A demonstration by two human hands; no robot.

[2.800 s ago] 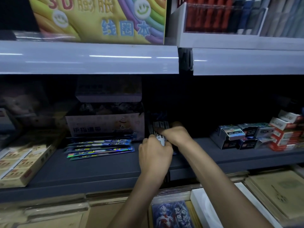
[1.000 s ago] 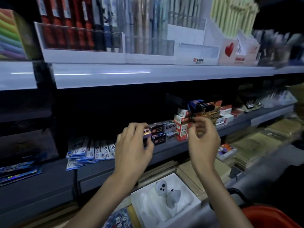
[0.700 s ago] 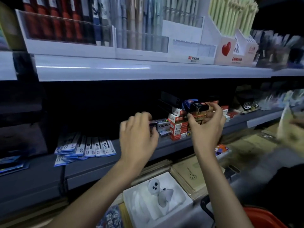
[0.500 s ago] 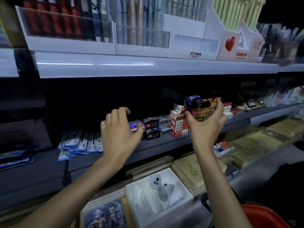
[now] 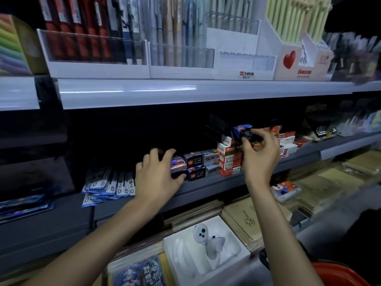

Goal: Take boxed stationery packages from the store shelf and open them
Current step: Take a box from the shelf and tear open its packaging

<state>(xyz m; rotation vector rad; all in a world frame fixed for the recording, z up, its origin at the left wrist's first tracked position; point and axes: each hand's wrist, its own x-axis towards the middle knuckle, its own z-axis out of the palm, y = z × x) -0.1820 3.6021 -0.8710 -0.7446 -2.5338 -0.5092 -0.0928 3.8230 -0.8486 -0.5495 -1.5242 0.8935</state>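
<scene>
- Left hand (image 5: 158, 176): fingers spread and lightly bent over the top of the purple box (image 5: 177, 165), thumb at its lower front edge. Cannot tell if the box is really clamped or only touched.
- Blue packets (image 5: 109, 184) lie fanned flat just left of that hand, close to the front edge of the shelf (image 5: 212, 183).
- Purple box sits on the shelf at the left end of a row of small boxes. Grey boxes (image 5: 203, 156) touch it on the right, stacked two high.
- Red and white boxes (image 5: 229, 161) come next, a taller pile right against the grey ones.
- Right hand (image 5: 260, 156): thumb and fingertips pinched tight on a dark box (image 5: 246, 134) with a blue flap, up at the top of the red and white pile. The hand hides whether it rests on the pile.
- Room: the upper shelf (image 5: 144, 90) has a pale lip jutting out overhead, with a dark open gap between it and the box tops. The shelf front is open toward the person.
- Below the shelf edge: notebooks (image 5: 243, 219) in flat stacks, and a white tray (image 5: 237, 247) holding a small white figure between the forearms.
- Red basket (image 5: 340, 275) is in the bottom right corner, beside the right forearm.
</scene>
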